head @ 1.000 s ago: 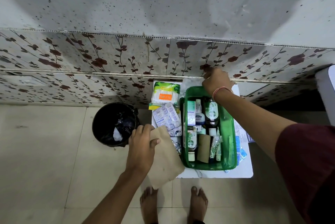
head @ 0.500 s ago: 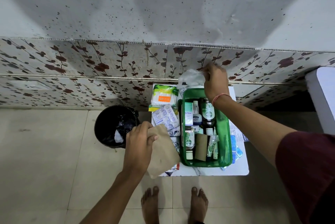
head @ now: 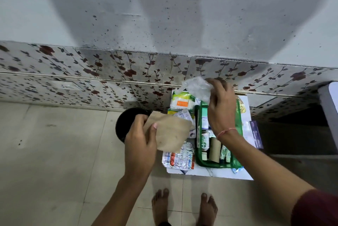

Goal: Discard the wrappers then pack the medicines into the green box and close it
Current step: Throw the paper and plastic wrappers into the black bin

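Left hand (head: 140,145) pinches one tan paper wrapper (head: 171,132) beside the black bin (head: 122,125); right hand (head: 220,108) grips one crumpled clear plastic wrapper (head: 197,87) above the open green box (head: 198,158). Inside the box stand bottles, tubes and a cardboard roll (head: 214,149). Two blister strips (head: 180,158) lie beside it on the white table (head: 210,172).

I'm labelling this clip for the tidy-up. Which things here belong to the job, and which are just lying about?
Belongs to the job:
crumpled clear plastic wrapper in the right hand
brown paper bag in the left hand
round black bin
green plastic box
silver blister strips

Lying about:
purple printed leaflet
bare feet
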